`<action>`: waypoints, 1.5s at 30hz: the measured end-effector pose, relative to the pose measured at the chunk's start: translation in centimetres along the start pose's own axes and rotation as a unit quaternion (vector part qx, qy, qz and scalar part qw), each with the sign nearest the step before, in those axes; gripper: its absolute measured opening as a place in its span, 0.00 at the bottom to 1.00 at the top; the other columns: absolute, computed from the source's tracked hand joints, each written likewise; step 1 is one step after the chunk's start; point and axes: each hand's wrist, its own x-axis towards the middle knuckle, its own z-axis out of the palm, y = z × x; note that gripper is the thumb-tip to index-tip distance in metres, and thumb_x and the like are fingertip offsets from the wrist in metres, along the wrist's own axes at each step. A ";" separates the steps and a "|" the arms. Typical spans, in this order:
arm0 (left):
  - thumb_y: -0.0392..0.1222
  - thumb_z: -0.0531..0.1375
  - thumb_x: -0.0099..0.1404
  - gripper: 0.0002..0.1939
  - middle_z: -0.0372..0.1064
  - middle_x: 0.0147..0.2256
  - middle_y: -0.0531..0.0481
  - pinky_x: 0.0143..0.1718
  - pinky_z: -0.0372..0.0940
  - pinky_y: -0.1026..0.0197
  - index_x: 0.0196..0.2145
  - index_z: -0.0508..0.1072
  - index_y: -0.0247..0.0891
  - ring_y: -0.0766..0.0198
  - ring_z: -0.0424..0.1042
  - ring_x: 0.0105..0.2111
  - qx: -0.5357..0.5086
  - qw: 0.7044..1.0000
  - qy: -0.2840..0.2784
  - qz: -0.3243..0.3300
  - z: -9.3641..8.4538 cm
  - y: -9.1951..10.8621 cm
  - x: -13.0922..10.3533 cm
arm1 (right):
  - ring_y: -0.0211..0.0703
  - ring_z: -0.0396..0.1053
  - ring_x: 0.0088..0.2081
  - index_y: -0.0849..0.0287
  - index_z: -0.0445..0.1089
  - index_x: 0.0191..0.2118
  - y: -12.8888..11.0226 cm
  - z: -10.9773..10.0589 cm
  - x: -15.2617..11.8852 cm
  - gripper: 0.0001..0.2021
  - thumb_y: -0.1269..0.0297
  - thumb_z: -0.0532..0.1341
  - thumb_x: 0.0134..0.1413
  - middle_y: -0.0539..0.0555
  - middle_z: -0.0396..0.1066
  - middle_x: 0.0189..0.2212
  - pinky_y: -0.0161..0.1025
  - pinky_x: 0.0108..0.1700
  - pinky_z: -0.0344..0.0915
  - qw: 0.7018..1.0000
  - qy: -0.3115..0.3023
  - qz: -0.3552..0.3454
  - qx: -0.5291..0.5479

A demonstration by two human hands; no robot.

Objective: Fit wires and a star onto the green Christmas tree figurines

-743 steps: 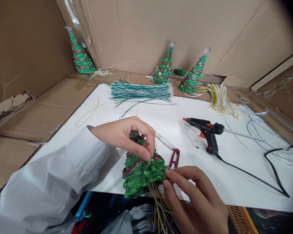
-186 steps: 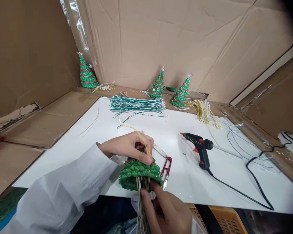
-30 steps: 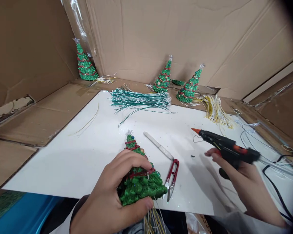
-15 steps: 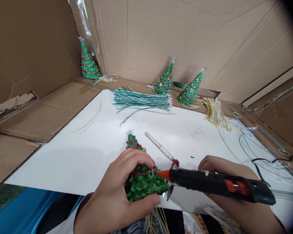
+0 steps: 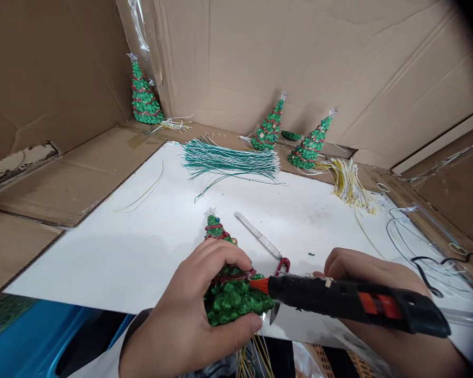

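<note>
My left hand [image 5: 193, 310] is wrapped round a small green Christmas tree [image 5: 236, 302] with red garland and a clear star at its top. Yellow and white wires hang below its base. My right hand [image 5: 362, 278] is closed round a black glue gun [image 5: 339, 299], partly hidden behind its body. The gun's orange nozzle meets the tree's side near the red garland, just right of my left fingertips. A whitish stick [image 5: 258, 235] and a red-handled tool [image 5: 284, 264] lie on the white board beyond the tree.
Three more trees stand at the back, one at the left [image 5: 145, 100], two towards the right [image 5: 268, 126]. Bundles of green wires [image 5: 230, 158] and yellow wires [image 5: 349, 184] lie before them. Cardboard walls [image 5: 236, 52] enclose the white board [image 5: 102, 257]; loose cables [image 5: 425, 273] lie at right.
The glue gun's nozzle has shifted slightly left along the held tree. My right hand has turned a little, and the whole view has moved slightly.
</note>
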 end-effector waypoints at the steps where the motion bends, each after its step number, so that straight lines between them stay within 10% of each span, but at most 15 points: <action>1: 0.37 0.66 0.56 0.20 0.68 0.43 0.55 0.46 0.63 0.60 0.44 0.64 0.46 0.62 0.68 0.44 -0.003 1.000 0.001 0.001 0.0 0.0 0.0 | 0.29 0.56 0.17 0.55 0.57 0.22 0.0 0.1 -0.1 0.10 0.71 0.57 0.51 0.42 0.61 0.17 0.28 0.19 0.51 1.000 0.002 0.000 0.002; 45: 0.39 0.65 0.58 0.19 0.68 0.43 0.55 0.46 0.63 0.58 0.45 0.64 0.46 0.62 0.67 0.44 0.004 1.000 -0.015 -0.001 -0.2 0.1 0.0 | 0.33 0.58 0.18 0.54 0.62 0.22 0.4 0.0 -1.5 0.08 0.66 0.58 0.50 0.44 0.61 0.17 0.31 0.21 0.54 0.998 0.033 0.053 -0.001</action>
